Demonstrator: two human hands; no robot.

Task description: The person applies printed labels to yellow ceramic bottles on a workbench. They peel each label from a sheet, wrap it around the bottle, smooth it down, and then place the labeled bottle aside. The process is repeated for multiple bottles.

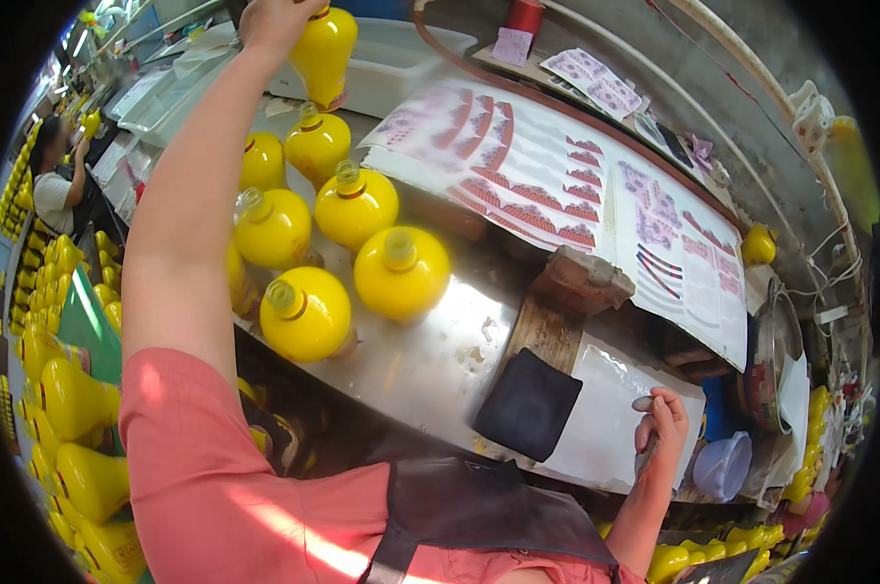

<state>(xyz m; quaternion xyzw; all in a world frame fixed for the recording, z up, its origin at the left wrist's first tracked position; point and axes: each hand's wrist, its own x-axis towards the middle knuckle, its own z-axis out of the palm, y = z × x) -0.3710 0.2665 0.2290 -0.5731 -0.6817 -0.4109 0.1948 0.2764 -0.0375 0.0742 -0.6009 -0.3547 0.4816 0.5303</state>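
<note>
At the far left of the bench, my left hand is closed round the top of a glossy yellow bottle, wide above and narrower toward its foot. Several more yellow bottles with clear, uncapped necks stand below it, among them a front one and one to its right. Over the right end of the bench my right hand has its fingers curled. Something greyish shows at its fingertips and palm, too small to make out. A folded black cloth lies to its left on a wooden board.
A slanted white board carries rows of printed decals. Clear plastic tubs stand behind the bottles. A pale bucket sits at right. Many yellow bottles crowd the left side, where another person works farther off.
</note>
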